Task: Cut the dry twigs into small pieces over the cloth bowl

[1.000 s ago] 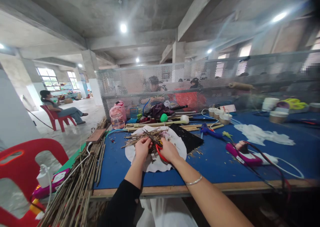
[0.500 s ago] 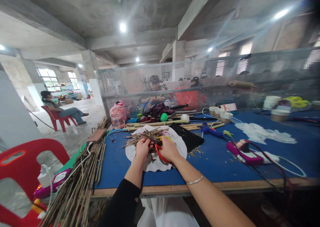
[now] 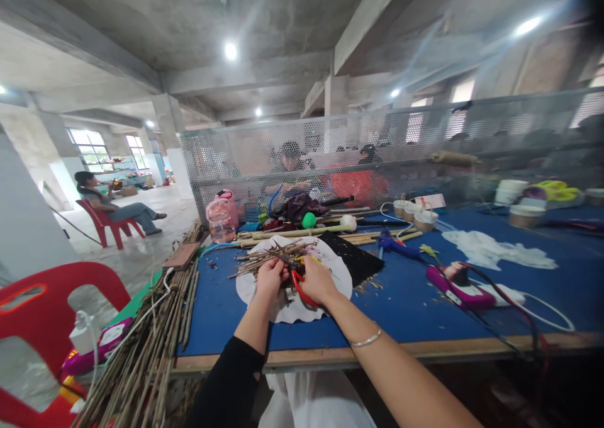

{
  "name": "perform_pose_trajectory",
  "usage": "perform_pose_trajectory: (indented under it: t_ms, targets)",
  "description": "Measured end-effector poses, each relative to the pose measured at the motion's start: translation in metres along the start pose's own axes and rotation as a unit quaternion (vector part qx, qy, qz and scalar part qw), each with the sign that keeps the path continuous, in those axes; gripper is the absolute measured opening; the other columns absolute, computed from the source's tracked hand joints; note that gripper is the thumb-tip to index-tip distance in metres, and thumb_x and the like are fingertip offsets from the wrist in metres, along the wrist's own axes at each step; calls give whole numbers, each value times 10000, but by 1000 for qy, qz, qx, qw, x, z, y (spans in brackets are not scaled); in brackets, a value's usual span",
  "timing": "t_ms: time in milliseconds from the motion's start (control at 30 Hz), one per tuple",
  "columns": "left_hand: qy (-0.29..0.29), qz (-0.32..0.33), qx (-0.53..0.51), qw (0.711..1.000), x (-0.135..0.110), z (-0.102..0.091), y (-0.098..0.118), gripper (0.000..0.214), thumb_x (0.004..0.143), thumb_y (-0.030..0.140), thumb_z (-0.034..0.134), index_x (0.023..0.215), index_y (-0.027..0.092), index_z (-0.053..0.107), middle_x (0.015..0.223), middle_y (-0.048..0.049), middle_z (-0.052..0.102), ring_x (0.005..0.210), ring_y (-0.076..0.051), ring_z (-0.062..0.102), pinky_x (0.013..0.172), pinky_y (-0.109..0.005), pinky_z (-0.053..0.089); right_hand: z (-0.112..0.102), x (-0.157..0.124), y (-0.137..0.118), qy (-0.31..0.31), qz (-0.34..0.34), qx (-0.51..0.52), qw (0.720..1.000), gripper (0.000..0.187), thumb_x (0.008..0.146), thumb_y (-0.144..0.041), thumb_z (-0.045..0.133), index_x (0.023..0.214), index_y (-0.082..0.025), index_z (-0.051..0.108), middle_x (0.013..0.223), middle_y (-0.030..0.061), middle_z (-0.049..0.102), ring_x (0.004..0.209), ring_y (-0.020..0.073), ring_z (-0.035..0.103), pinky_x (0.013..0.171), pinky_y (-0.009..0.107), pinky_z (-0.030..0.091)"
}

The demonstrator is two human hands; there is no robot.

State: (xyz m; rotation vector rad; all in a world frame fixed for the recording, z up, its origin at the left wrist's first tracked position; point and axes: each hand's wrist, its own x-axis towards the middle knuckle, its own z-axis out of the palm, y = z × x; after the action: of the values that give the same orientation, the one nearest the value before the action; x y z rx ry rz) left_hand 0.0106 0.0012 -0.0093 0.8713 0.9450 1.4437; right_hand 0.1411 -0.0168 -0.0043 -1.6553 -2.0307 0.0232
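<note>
My right hand [image 3: 317, 281] is closed around the red-handled scissors [image 3: 302, 289], whose dark blades point to the upper left. Close by on the left, my left hand [image 3: 270, 278] has its fingers pinched together near the blades; they seem to grip a thin twig, though the piece is mostly hidden. Beneath both hands lies a round white cloth [image 3: 340, 270] on the blue table. A heap of short cut twigs [image 3: 252, 259] covers its far left part, and small scraps are scattered around it.
Long sticks [image 3: 146, 346] lie bundled at the table's left end beside a red chair [image 3: 61, 308]. A black sheet [image 3: 352, 258], glue gun [image 3: 394, 244], purple power strip [image 3: 460, 289] and paper cups [image 3: 426, 219] are to the right. A perforated screen [image 3: 236, 157] stands behind; people sit beyond.
Both hands stay in almost the same place over the cloth, with the scissors still held in the right. The whole view has shifted very slightly.
</note>
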Motion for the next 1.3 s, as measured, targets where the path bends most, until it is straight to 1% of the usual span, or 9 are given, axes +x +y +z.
perform_pose_trajectory:
  t_ms: [100, 200, 300, 467, 633, 767, 933, 1100, 1300]
  targets:
    - [-6, -1, -5, 1000, -1, 1, 0, 242, 591, 283, 733, 658, 113, 574, 562, 25, 536, 421, -21, 448, 438, -147, 393, -1, -1, -1, 1, 4, -7, 1000, 246, 765, -289, 533, 963, -148, 490, 986, 118, 608, 935, 229, 545, 740, 296, 329]
    - [-7, 3, -8, 1000, -2, 1, 1, 257, 586, 304, 733, 669, 113, 583, 539, 37, 516, 416, -18, 438, 436, -142, 385, -2, -3, -2, -20, 20, -1, 1000, 262, 796, -320, 502, 1002, -162, 466, 932, 104, 631, 866, 222, 581, 687, 288, 331]
    - [8, 7, -10, 1000, -4, 1, 3, 260, 589, 311, 731, 682, 115, 587, 528, 47, 498, 423, -18, 440, 448, -138, 390, -5, -4, -4, -40, 31, 1, 999, 261, 808, -338, 487, 1013, -181, 449, 901, 90, 650, 811, 220, 605, 640, 283, 319]
    - [26, 3, -9, 1000, -3, 0, 2, 223, 625, 291, 713, 703, 120, 593, 552, 39, 510, 445, -25, 461, 468, -144, 414, -7, -5, -8, -55, 50, 8, 997, 239, 811, -341, 484, 988, -181, 462, 911, 89, 655, 823, 222, 614, 612, 275, 312]
    - [17, -4, -9, 1000, -1, -1, -1, 198, 670, 272, 678, 765, 111, 616, 618, 5, 555, 484, -32, 494, 475, -139, 422, -5, -4, -6, -62, 60, 23, 996, 220, 799, -297, 494, 980, -175, 466, 900, 88, 653, 804, 211, 615, 584, 265, 297]
    - [20, 11, 13, 1000, -2, -1, -2, 224, 656, 306, 684, 712, 105, 602, 566, 18, 532, 459, -34, 479, 476, -150, 422, -2, -3, -5, -46, 50, 16, 998, 241, 801, -321, 488, 992, -177, 458, 899, 91, 652, 805, 215, 613, 598, 271, 303]
    - [-4, 19, 41, 999, -4, 0, -3, 301, 602, 376, 711, 642, 105, 586, 520, 20, 519, 438, -43, 471, 474, -171, 413, -1, -4, -5, -6, 37, 0, 999, 280, 802, -373, 491, 990, -169, 448, 929, 102, 644, 843, 224, 607, 637, 278, 326]
    - [-16, 35, 48, 998, -4, 0, -2, 323, 591, 409, 709, 623, 116, 577, 505, 29, 504, 419, -42, 450, 451, -172, 389, -3, -4, -6, -24, 41, 5, 999, 288, 800, -383, 494, 998, -180, 444, 895, 91, 653, 807, 226, 614, 616, 278, 318]
    - [0, 40, 62, 997, -5, -1, 1, 339, 578, 425, 712, 613, 114, 584, 510, 27, 501, 416, -41, 429, 428, -173, 363, -4, -3, -5, -55, 54, 7, 997, 241, 816, -351, 482, 989, -182, 468, 888, 97, 658, 805, 217, 618, 602, 267, 314]
